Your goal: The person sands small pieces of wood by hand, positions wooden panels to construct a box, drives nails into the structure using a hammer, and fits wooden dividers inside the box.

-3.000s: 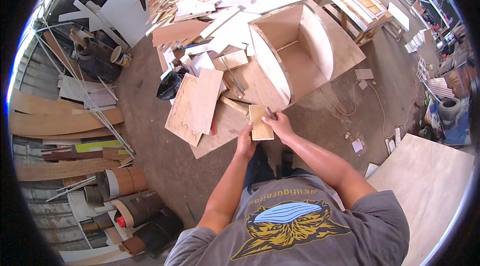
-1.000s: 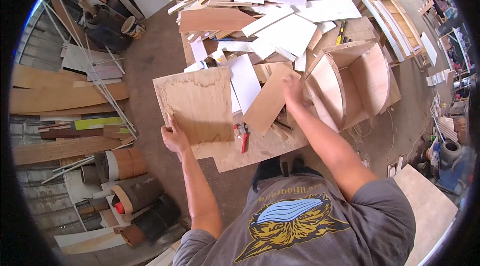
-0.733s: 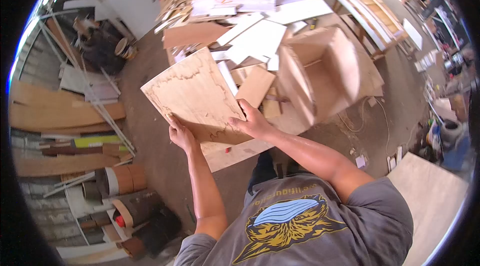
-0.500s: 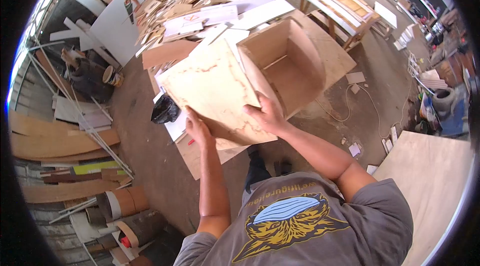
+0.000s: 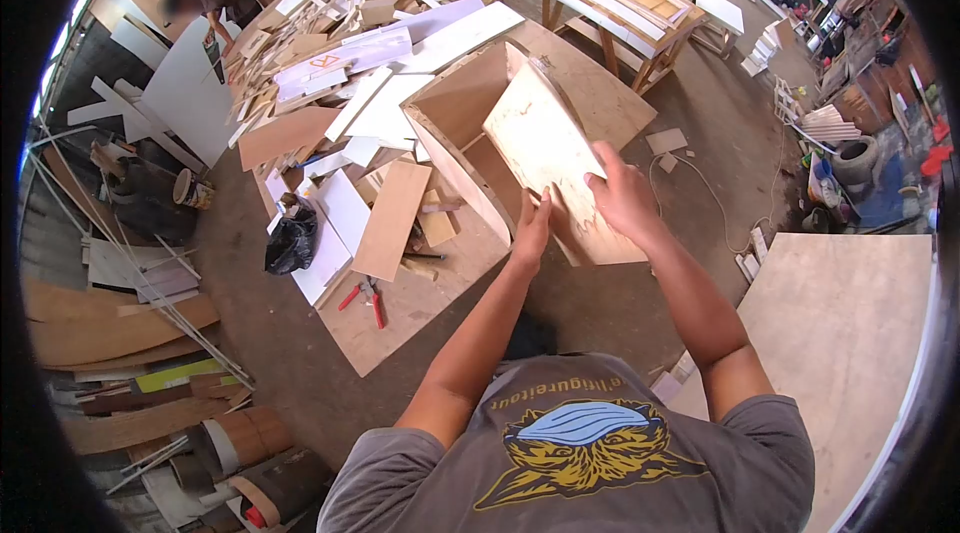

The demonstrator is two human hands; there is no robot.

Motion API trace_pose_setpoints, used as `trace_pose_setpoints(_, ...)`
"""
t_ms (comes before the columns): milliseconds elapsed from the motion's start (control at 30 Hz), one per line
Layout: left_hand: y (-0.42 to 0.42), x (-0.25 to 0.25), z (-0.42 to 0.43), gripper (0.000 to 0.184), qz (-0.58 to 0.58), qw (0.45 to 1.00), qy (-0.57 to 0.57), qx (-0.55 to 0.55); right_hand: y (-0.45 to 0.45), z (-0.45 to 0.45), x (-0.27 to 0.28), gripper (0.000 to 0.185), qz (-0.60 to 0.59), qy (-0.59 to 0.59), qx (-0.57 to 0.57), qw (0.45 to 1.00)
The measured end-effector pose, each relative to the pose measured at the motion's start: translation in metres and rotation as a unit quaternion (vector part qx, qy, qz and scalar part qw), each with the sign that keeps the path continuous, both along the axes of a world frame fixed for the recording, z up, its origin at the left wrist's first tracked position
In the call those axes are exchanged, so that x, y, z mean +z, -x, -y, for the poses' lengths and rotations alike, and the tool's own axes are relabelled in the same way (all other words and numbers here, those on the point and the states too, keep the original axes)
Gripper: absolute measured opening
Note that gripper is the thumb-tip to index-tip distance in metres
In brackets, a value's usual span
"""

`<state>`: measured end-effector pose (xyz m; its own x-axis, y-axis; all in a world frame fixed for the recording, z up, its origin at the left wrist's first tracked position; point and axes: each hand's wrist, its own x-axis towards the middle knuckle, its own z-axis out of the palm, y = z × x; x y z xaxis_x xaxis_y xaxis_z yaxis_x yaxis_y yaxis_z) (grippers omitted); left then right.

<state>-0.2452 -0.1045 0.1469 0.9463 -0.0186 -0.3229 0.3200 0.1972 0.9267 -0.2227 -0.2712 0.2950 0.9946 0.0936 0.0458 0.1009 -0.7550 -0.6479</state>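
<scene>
Both my hands hold a pale plywood panel (image 5: pixel 545 138) with brown wavy grain, tilted over the right part of an open wooden box (image 5: pixel 448 143). My left hand (image 5: pixel 532 228) is closed on the panel's lower left edge, close to the box's near corner. On the right edge, my right hand (image 5: pixel 625 195) grips with the thumb lying on the panel's face. The box has curved-edged sides and stands on a plywood-topped table (image 5: pixel 385 343). The panel hides the box's right side, and I cannot tell whether the two touch.
Red-handled pliers (image 5: pixel 365 301), a black plastic bag (image 5: pixel 292 238) and a thin brown board (image 5: pixel 393 223) lie on the table's left. Wood offcuts (image 5: pixel 330 23) pile up behind. A wooden frame table (image 5: pixel 620 8) stands back right; another person (image 5: pixel 225 8) bends at back left.
The panel has moved right, from left of the box to over its right part, and turned steeper. Both hands went with it. The pliers and brown board have come into view.
</scene>
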Motion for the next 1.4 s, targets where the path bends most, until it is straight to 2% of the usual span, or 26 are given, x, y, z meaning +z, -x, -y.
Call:
trace_pose_setpoints(167, -0.022, -0.039, 0.008, 0.089, -0.073, 0.994, 0.052, -0.057, -0.051, -0.036, -0.054, 0.04, -0.044, 0.127, 0.036, 0.99)
trace_pose_setpoints(367, -0.053, -0.078, -0.012, 0.081, -0.11, 0.989, 0.082, -0.057, -0.104, -0.086, -0.096, 0.033, -0.048, 0.184, 0.076, 0.979)
trace_pose_setpoints(433, -0.059, -0.06, -0.018, 0.075, -0.159, 0.984, 0.057, -0.054, -0.118, -0.103, -0.104, 0.03, -0.037, 0.187, 0.081, 0.978)
trace_pose_setpoints(467, -0.064, -0.08, -0.017, 0.073, -0.123, 0.989, 0.074, -0.042, -0.126, -0.11, -0.107, 0.029, -0.031, 0.189, 0.084, 0.978)
trace_pose_setpoints(567, -0.073, -0.064, -0.023, 0.07, -0.175, 0.979, 0.099, -0.02, -0.145, -0.125, -0.11, 0.031, -0.026, 0.188, 0.103, 0.976)
trace_pose_setpoints(667, -0.082, -0.096, -0.019, 0.07, -0.106, 0.988, 0.116, 0.009, -0.152, -0.129, -0.113, 0.031, -0.017, 0.186, 0.108, 0.977)
trace_pose_setpoints(767, -0.081, -0.09, -0.019, 0.07, -0.092, 0.989, 0.119, 0.008, -0.15, -0.132, -0.113, 0.033, -0.031, 0.193, 0.103, 0.975)
trace_pose_setpoints(967, -0.069, -0.077, 0.0, 0.07, -0.149, 0.986, 0.066, 0.045, -0.152, -0.125, -0.115, 0.035, -0.031, 0.164, 0.115, 0.979)
trace_pose_setpoints(1067, -0.055, -0.115, 0.016, 0.073, -0.113, 0.988, 0.072, 0.078, -0.158, -0.118, -0.106, 0.039, -0.065, 0.146, 0.161, 0.974)
trace_pose_setpoints(1167, -0.042, -0.133, 0.024, 0.081, -0.204, 0.976, 0.056, 0.05, -0.171, -0.112, -0.107, 0.039, -0.103, 0.138, 0.207, 0.963)
trace_pose_setpoints(1200, -0.034, -0.14, 0.029, 0.084, -0.21, 0.967, 0.106, 0.092, -0.175, -0.11, -0.107, 0.039, -0.113, 0.137, 0.22, 0.959)
trace_pose_setpoints(1267, -0.022, -0.153, 0.035, 0.085, -0.233, 0.959, 0.119, 0.108, -0.175, -0.105, -0.108, 0.04, -0.106, 0.129, 0.223, 0.96)
trace_pose_setpoints(1400, -0.008, -0.152, 0.043, 0.084, -0.241, 0.948, 0.151, 0.142, -0.166, -0.102, -0.105, 0.043, -0.091, 0.122, 0.23, 0.961)
